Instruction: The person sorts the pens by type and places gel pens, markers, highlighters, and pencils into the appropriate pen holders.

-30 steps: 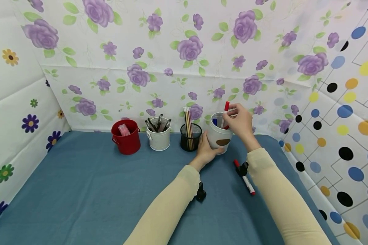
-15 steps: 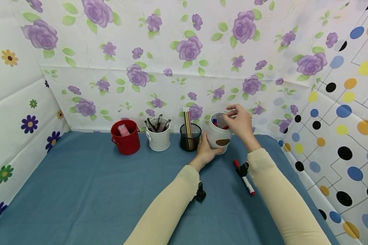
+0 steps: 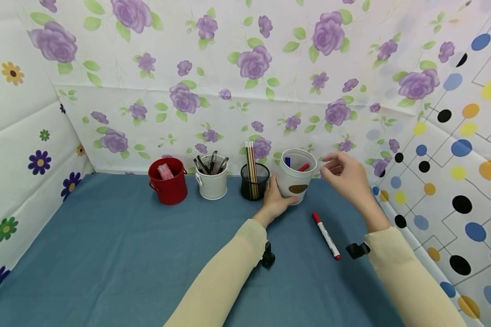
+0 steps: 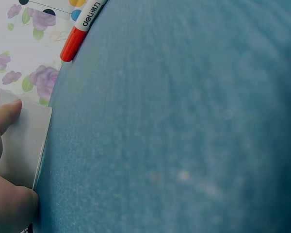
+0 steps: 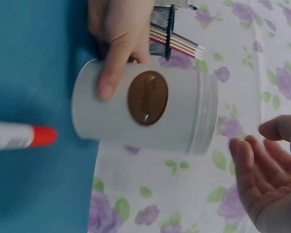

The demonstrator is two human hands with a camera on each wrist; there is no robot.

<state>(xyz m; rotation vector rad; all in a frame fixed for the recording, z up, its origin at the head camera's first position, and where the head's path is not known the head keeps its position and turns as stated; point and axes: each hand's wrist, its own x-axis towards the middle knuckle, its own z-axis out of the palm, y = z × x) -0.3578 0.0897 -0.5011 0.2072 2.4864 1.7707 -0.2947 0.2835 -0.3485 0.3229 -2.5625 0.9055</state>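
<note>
My left hand (image 3: 274, 200) grips the lower left side of a white bucket (image 3: 290, 179) with a brown oval label (image 5: 148, 98). Its thumb lies across the front, and the bucket stands upright at the back of the table. A blue marker end (image 3: 288, 161) and a red marker end (image 3: 303, 167) show inside; the rest is hidden by the wall. My right hand (image 3: 347, 177) hovers to the right of the rim, apart from it, fingers loosely bent and holding nothing. A red-capped white marker (image 3: 326, 235) lies on the cloth in front of the bucket.
Left of the bucket stand a black mesh holder (image 3: 245, 193) with several pencils, a small white bucket (image 3: 212, 188) with several black pens, and a red bucket (image 3: 172, 188) with pink packets. A flowered curtain (image 3: 229, 68) rises behind; a dotted sheet (image 3: 442, 154) borders the right.
The red marker that my right hand pinched above the bucket has gone down into it and been let go. That hand has since drawn away right. My left hand stays put.
</note>
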